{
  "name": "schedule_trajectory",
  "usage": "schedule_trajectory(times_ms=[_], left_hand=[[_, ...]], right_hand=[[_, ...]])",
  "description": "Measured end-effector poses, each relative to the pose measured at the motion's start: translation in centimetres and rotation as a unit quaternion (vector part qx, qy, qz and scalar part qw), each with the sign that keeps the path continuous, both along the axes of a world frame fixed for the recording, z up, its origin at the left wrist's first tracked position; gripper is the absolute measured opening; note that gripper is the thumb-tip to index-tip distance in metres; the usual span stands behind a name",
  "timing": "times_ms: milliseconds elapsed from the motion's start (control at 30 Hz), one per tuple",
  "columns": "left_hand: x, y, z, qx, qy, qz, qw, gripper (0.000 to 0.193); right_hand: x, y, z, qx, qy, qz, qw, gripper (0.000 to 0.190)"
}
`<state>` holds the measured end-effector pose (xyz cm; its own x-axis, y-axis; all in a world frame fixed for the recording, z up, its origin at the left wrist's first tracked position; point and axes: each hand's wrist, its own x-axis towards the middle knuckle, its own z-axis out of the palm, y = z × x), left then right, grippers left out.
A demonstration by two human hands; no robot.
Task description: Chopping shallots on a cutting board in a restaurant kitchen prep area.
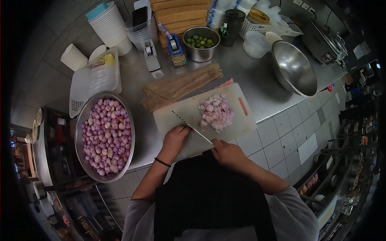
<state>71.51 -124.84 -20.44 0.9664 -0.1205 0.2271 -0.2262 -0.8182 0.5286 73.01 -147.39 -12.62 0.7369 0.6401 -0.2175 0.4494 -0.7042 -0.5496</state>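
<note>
My right hand (224, 152) grips the handle end of a kitchen knife (193, 128). Its narrow blade slants up and left over a white plastic cutting board (241, 120). Close to the blade's left side, my left hand (176, 138) rests on the board with fingers curled down; whatever may be under the fingertips is hidden. Sliced shallots (217, 113) lie heaped on the board, right of the blade. Off to the left, a large steel bowl (79, 159) is full of peeled whole shallots (107, 137).
A folded brown cloth (181, 84) lies behind the board. Further back on the steel table (250, 72) are tape dispensers (151, 57), a steel pot (201, 54) of small green limes (199, 41) and stacked containers (108, 27). A tilted steel bowl (294, 67) sits at right.
</note>
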Motion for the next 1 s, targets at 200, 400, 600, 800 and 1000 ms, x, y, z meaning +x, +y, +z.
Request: schedule_trajectory(times_ms=[200, 400, 600, 800, 1000], left_hand=[[-0.3, 0.2, -0.5, 0.020, -0.067, -0.012, 0.997, 0.024], [-0.2, 0.2, -0.6, 0.042, -0.050, -0.022, 0.998, 0.026], [-0.3, 0.2, -1.0, 0.048, -0.060, -0.012, 0.997, 0.026], [-0.6, 0.3, -1.2, 0.038, -0.087, -0.003, 0.996, 0.025], [-0.6, 0.2, -1.1, 0.036, -0.050, -0.011, 0.998, 0.025]], right_hand=[[-0.9, -0.7, 2.2, -0.032, -0.004, 0.020, 0.999, 0.017], [0.3, 0.8, 0.9, -0.004, -0.001, 0.009, 1.000, 0.016], [0.4, 1.2, -0.6, -0.007, 0.025, 0.003, 1.000, 0.016], [-0.4, 0.4, 1.2, -0.039, 0.050, 0.001, 0.998, 0.022], [0.7, 1.4, -0.1, -0.016, 0.050, -0.003, 0.999, 0.024]])
